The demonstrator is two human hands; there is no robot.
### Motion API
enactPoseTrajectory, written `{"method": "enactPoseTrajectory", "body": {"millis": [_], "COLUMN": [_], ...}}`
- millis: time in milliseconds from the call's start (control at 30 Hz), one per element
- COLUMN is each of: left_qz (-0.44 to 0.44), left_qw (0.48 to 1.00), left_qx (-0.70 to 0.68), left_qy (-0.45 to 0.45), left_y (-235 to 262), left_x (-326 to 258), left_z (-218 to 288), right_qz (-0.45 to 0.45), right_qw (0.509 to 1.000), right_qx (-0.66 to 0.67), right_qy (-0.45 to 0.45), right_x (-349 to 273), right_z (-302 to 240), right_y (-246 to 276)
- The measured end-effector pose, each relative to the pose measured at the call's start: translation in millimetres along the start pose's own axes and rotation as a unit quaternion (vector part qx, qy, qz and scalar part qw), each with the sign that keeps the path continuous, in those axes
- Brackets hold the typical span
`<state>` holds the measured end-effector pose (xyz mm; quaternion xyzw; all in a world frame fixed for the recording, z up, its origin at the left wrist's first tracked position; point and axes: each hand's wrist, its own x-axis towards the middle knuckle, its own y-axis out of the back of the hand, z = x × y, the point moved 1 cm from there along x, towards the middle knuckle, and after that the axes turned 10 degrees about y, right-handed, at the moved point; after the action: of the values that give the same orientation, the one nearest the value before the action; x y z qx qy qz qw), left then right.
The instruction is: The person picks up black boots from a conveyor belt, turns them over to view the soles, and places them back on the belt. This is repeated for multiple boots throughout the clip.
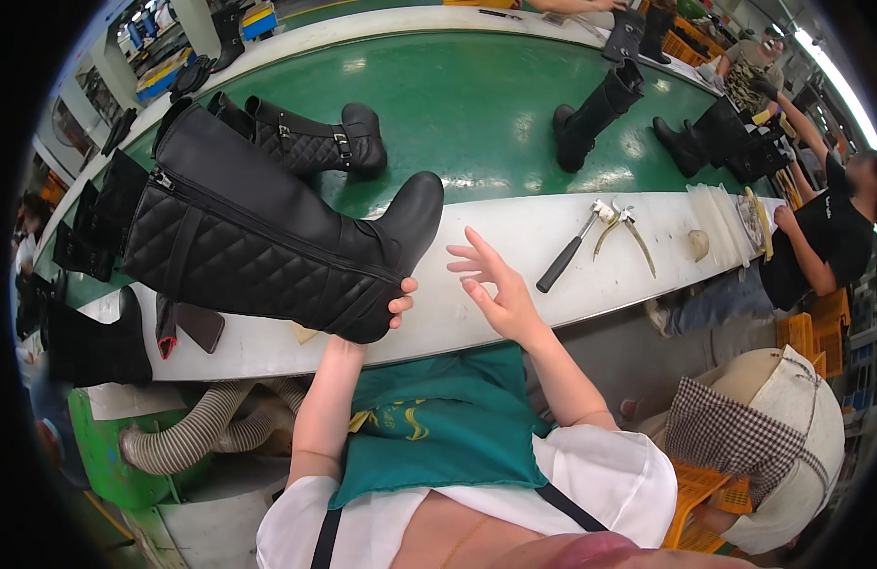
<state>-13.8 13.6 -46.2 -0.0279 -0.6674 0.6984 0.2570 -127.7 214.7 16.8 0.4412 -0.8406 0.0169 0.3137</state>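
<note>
While gripping the heel, the left hand (399, 305) is holding up a quilted black boot (268, 237).
The right hand (495, 284) is hovering open-fingered and empty above the white bench edge (514, 237), near a hammer (573, 245).

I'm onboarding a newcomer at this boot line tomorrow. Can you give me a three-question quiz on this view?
1. True or false: the left hand grips the tall quilted black boot at its heel.
2. The right hand is: A) holding the hammer, B) open and holding nothing, C) on the pincers.
3. Fill in: the hammer lies on the white ___ beside the green conveyor belt.

Key: 1 true; 2 B; 3 ledge.
</note>
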Motion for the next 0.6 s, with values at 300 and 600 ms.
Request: {"method": "enactPoseTrajectory", "body": {"millis": [300, 600], "left_qz": [0.029, 0.057], "left_qw": [0.995, 0.987], "left_qx": [0.073, 0.147], "left_qy": [-0.054, -0.030], "left_y": [-17, -39], "left_x": [2, -6], "left_z": [0, -15], "right_qz": [-0.031, -0.076], "right_qw": [0.977, 0.949], "right_qx": [-0.107, -0.056], "right_qy": [0.180, 0.301], "right_x": [20, 17], "right_z": [-16, -25], "right_y": [-23, -29]}}
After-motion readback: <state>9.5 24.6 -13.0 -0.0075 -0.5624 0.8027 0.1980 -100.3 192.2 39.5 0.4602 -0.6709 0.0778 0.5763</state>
